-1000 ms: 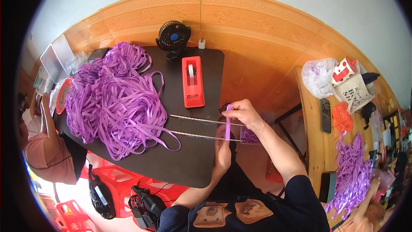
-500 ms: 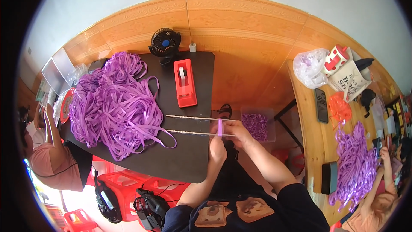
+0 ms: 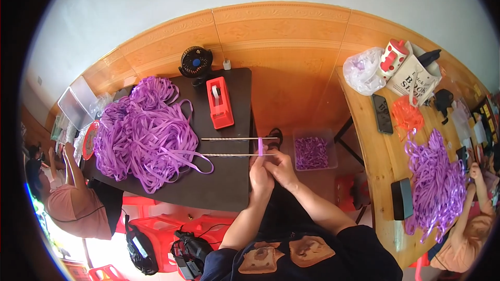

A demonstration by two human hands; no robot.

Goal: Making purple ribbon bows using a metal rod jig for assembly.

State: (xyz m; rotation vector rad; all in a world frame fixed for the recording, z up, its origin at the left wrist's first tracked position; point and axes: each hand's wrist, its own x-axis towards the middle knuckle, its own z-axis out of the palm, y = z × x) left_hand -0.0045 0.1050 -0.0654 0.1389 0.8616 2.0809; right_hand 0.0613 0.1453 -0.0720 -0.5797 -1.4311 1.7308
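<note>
Two thin twisted metal rods (image 3: 229, 138) lie side by side across the dark table and stick out past its right edge. A band of purple ribbon (image 3: 260, 147) spans both rods near their free ends. Just below that band, my left hand (image 3: 261, 178) is closed, its fingertips pinching the ribbon by the lower rod. Touching it on the right is my right hand (image 3: 282, 169), with fingers curled together; what they hold is hidden. A big tangled heap of purple ribbon (image 3: 148, 135) covers the table's left part, one loop reaching the rods.
A red tape dispenser (image 3: 220, 109) and a black fan (image 3: 196, 63) stand behind the rods. Below on the floor is a clear bin (image 3: 312, 151) of purple pieces. The wooden table (image 3: 372, 164) at right bears more ribbon and a phone. Co-workers sit at both sides.
My right hand has come down off the rod ends to beside my left hand. The ribbon band still spans the rods. The whole view has shifted slightly.
</note>
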